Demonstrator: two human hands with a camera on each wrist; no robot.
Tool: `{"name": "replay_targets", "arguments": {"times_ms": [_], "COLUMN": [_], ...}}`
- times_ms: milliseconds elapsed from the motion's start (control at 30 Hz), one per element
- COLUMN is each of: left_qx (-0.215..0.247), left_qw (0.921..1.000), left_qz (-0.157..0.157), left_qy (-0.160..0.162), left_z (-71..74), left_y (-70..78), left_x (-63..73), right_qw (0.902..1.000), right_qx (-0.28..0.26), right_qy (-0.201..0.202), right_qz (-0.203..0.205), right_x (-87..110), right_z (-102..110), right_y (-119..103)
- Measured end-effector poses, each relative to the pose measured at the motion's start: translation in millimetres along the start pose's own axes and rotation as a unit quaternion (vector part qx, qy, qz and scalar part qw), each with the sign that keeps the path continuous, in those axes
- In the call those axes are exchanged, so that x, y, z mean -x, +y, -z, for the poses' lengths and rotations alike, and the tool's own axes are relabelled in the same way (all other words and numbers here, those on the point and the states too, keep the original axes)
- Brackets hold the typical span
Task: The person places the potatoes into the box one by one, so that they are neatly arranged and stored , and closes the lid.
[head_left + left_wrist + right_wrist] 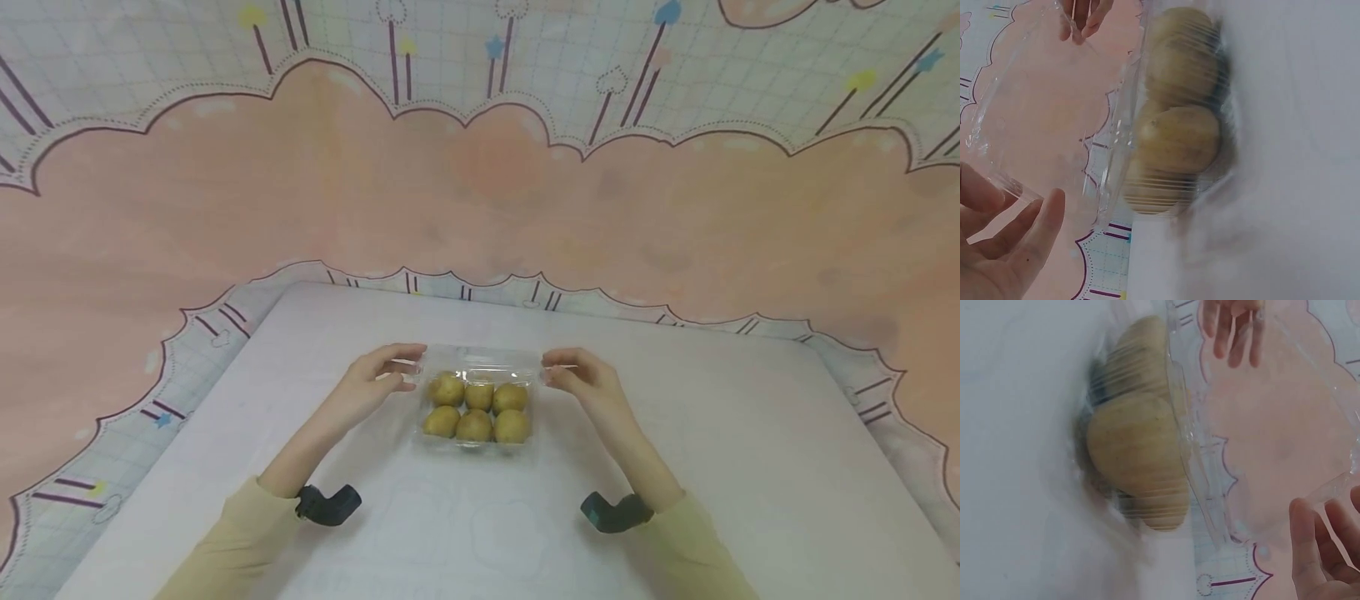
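Observation:
A clear plastic clamshell box [534, 446] stands on the white table with its lid [480, 358] raised at the far side. Inside lie several round, yellow-brown things that look like potatoes [474, 426], in two rows. My left hand [375, 375] pinches the lid's left edge between thumb and fingers. At the opposite edge, my right hand [588, 377] does the same with bent fingers. The left wrist view shows the potatoes [1182, 137] through the box's side, with the lid standing upright beside them. In the right wrist view the lid's corner meets the fingertips [1302, 509].
The white table [300, 333] reaches out on both sides of the box. Behind and around it hangs a patterned cloth [480, 200] in peach and white. Dark wrist cameras [330, 505] sit at both cuffs, above the tabletop.

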State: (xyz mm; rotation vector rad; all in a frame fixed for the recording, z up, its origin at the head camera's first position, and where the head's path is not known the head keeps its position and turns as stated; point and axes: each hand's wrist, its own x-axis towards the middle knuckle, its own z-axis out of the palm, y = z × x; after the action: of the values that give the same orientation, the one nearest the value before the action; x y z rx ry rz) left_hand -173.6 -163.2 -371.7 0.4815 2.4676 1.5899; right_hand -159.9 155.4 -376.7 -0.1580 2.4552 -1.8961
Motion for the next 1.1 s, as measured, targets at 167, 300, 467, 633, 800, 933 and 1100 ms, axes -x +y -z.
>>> {"name": "replay_targets", "arguments": {"times_ms": [167,300,467,633,800,933,1100], "left_qx": [0.011,0.007,-0.019,-0.043,-0.033,-0.026,-0.013], "left_qw": [0.9997,0.9994,0.9982,0.9955,0.9948,0.9943,0.993], "left_qz": [0.012,0.014,0.024,0.041,0.041,0.055,0.091], "left_qy": [0.016,0.03,0.052,0.074,0.087,0.087,0.074], "left_z": [-4.9,-7.6,-10.4,-14.8,-18.3,-19.3,-20.0], "left_y": [-0.1,-1.0,-1.0,-1.8,-6.5,-11.2,-16.5], "left_x": [6.2,11.3,17.8,22.3,26.2,27.5,28.7], "right_qw": [0.9999,0.9998,0.9997,0.9995,0.9997,0.9999,0.9985], "right_qx": [-0.001,-0.007,-0.018,-0.03,-0.024,0.005,0.052], "right_qy": [0.005,0.008,0.007,0.0,0.003,0.007,-0.005], "right_qz": [-0.016,-0.02,-0.014,-0.006,0.009,0.014,0.015], "right_x": [6.3,11.2,17.0,21.0,23.6,25.5,30.7], "right_z": [-1.9,-4.6,-8.3,-11.4,-14.6,-16.2,-16.8], "right_y": [2.2,3.7,5.8,10.6,16.5,21.9,26.0]}}
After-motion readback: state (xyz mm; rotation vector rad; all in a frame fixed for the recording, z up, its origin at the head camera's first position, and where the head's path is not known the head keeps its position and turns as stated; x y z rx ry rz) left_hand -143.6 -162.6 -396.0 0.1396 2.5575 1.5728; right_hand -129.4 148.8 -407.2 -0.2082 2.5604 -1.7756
